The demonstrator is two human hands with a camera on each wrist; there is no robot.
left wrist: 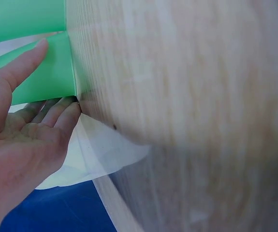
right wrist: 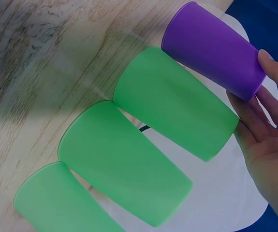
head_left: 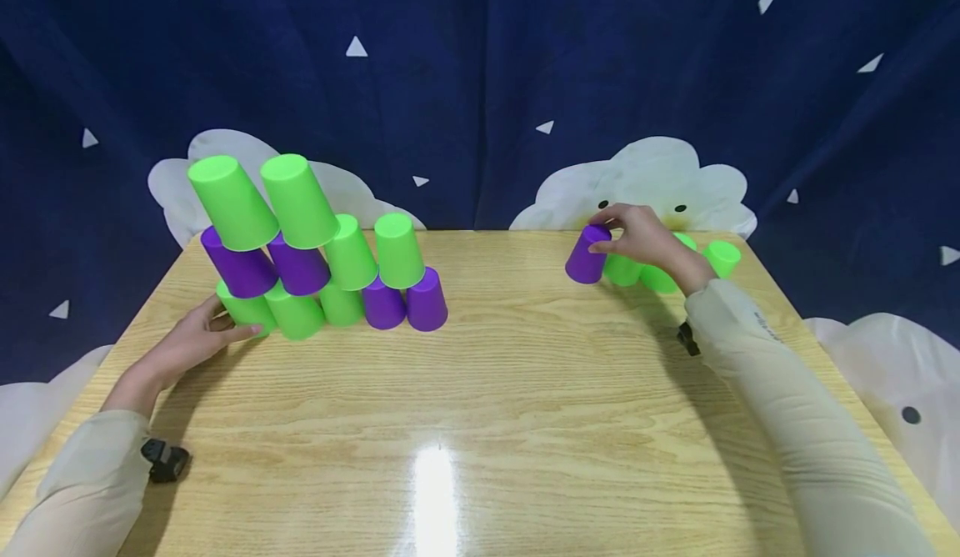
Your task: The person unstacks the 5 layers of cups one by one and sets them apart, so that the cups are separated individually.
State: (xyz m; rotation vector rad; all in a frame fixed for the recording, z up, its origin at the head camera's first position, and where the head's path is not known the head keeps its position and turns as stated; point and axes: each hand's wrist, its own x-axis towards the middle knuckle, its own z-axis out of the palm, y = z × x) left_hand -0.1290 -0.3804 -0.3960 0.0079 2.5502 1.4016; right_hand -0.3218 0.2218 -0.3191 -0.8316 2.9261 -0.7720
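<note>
At the left, a stack of upside-down cups stands on the table. My left hand (head_left: 187, 344) is around the leftmost bottom green cup (head_left: 243, 311), thumb across its front and fingers along its far side. In the left wrist view, that thumb lies against the green wall. Across the table, my right hand (head_left: 637, 236) pinches an upside-down purple cup (head_left: 585, 261) near its narrow top end. The right wrist view shows the purple cup (right wrist: 211, 50) beside three green cups (right wrist: 124, 164) in a row. Whether the purple cup touches the table is unclear.
The stack's bottom row has green cups and purple cups (head_left: 427, 303). Above are two purple (head_left: 238, 267) and two green cups (head_left: 399, 250), topped by two green cups (head_left: 300, 203). A dark blue curtain (head_left: 480, 82) hangs behind the wooden table (head_left: 510, 390).
</note>
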